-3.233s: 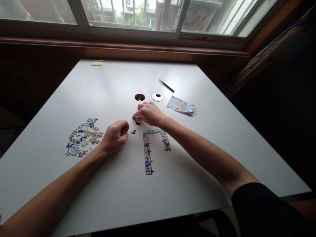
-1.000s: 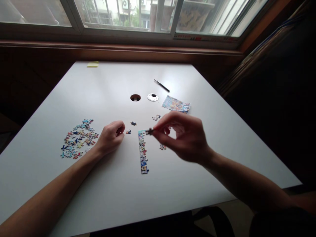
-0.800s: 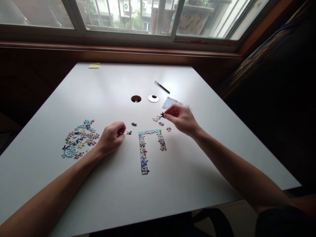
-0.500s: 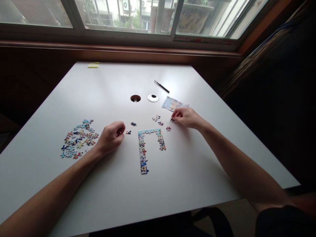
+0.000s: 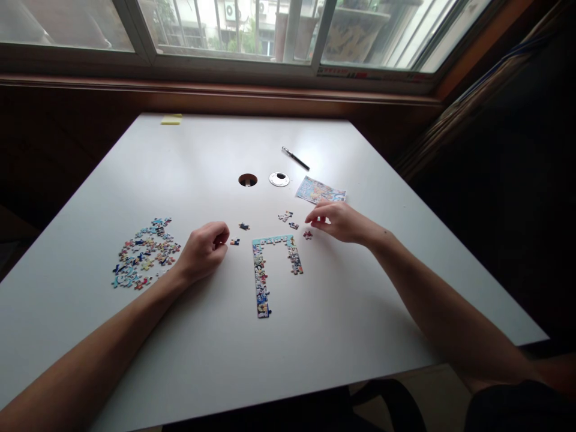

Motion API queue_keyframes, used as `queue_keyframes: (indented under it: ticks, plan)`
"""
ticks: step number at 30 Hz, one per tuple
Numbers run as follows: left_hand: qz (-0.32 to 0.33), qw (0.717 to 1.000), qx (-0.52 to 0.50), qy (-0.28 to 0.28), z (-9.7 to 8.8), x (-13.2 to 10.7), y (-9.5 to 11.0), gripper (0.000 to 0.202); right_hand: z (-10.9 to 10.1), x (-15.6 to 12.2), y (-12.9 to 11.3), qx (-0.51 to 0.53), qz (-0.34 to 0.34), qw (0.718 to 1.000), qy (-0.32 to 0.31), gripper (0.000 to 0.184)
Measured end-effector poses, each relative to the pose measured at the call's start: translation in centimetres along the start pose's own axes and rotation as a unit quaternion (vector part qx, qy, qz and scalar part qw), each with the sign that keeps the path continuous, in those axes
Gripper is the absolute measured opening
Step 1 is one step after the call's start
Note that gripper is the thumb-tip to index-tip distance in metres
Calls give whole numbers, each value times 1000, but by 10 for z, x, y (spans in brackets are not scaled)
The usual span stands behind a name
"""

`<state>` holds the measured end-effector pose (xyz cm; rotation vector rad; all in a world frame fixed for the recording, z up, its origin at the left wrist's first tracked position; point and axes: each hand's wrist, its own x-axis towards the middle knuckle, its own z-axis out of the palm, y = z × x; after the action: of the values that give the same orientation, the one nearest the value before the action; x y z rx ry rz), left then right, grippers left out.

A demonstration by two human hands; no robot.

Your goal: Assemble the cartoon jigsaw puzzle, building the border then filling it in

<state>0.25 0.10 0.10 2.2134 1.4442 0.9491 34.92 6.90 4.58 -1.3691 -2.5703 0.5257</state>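
My left hand (image 5: pixel 207 249) rests on the table in a loose fist, its palm hidden, between a heap of loose jigsaw pieces (image 5: pixel 146 249) and a single dark-and-orange piece (image 5: pixel 234 242). Over on the right, my right hand (image 5: pixel 333 220) hovers low with thumb and index finger brought together around a puzzle piece that is mostly hidden. A reddish piece (image 5: pixel 308 235) lies just below its fingertips, and a blue-white piece (image 5: pixel 293 225) to their left. Nearer me is a partly joined puzzle border (image 5: pixel 261 279), with a top strip, a long left side and a shorter right side.
Behind my right hand lies a small picture sheet (image 5: pixel 317 189). A pen (image 5: pixel 296 158), a round metal cover (image 5: pixel 279 179) and a cable hole (image 5: pixel 248 180) are farther back on the white table (image 5: pixel 360 336). Yellow sticky notes (image 5: pixel 171 119) sit at the far left edge.
My right hand has moved slightly left and toward me; the piece that showed at its fingertips is now mostly out of sight. My left hand has stayed in place.
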Motion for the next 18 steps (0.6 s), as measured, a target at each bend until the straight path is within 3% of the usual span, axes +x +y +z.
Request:
queue_keyframes:
  ticks: [3,9,14,18]
  plan:
    - [1,1000,1,-1,0,0,0,18,-1,-3,-8,33,-37,996,-75,21]
    - [2,1000,-1,-3,1,0,-1,19,1,-1,-8,8,-22,996,-82,15]
    - [5,1000,-3,-3,0,0,0,19,-1,0,-8,0,-16,998,-53,4]
    - [6,1000,-6,-4,0,0,-1,19,4,-2,-19,100,-8,995,-6,9]
